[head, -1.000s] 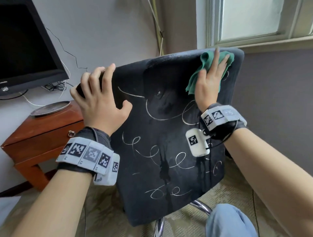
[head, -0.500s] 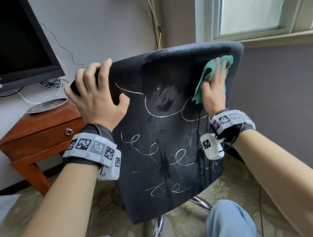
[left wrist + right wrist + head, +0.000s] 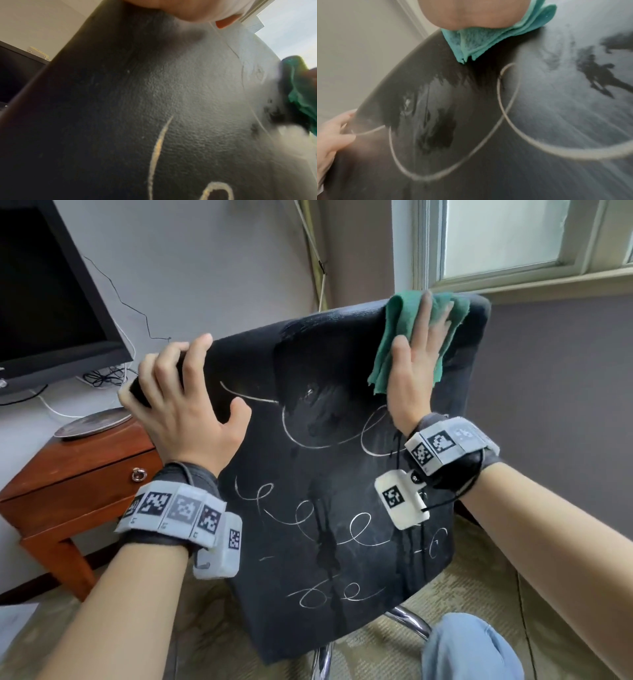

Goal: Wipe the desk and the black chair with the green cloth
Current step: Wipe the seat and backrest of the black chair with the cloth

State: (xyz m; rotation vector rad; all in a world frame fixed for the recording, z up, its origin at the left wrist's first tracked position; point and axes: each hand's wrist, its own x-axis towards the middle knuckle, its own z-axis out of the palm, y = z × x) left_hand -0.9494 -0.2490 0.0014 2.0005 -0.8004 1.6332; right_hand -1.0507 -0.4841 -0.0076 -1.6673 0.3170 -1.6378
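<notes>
The black chair (image 3: 329, 474) shows its backrest to me, covered in white chalk loops and dark wet streaks. My left hand (image 3: 181, 405) grips the backrest's upper left edge, fingers curled over it and thumb on the front. My right hand (image 3: 416, 361) presses the folded green cloth (image 3: 397, 337) flat against the upper right corner, fingers straight. In the right wrist view the cloth (image 3: 489, 39) sits under my palm above a chalk loop (image 3: 453, 135). The left wrist view shows the chair surface (image 3: 137, 108) and the cloth (image 3: 298, 94) at the right edge.
A wooden desk (image 3: 68, 484) with a drawer stands at the left, carrying a grey plate (image 3: 92, 422) and a dark monitor (image 3: 51, 302) with cables. A window (image 3: 513, 234) is behind the chair. My knee in jeans (image 3: 469, 648) is near the chrome chair base (image 3: 407, 621).
My right hand slid the cloth down the backrest, then back up to the top right corner. The left hand kept its grip on the left edge.
</notes>
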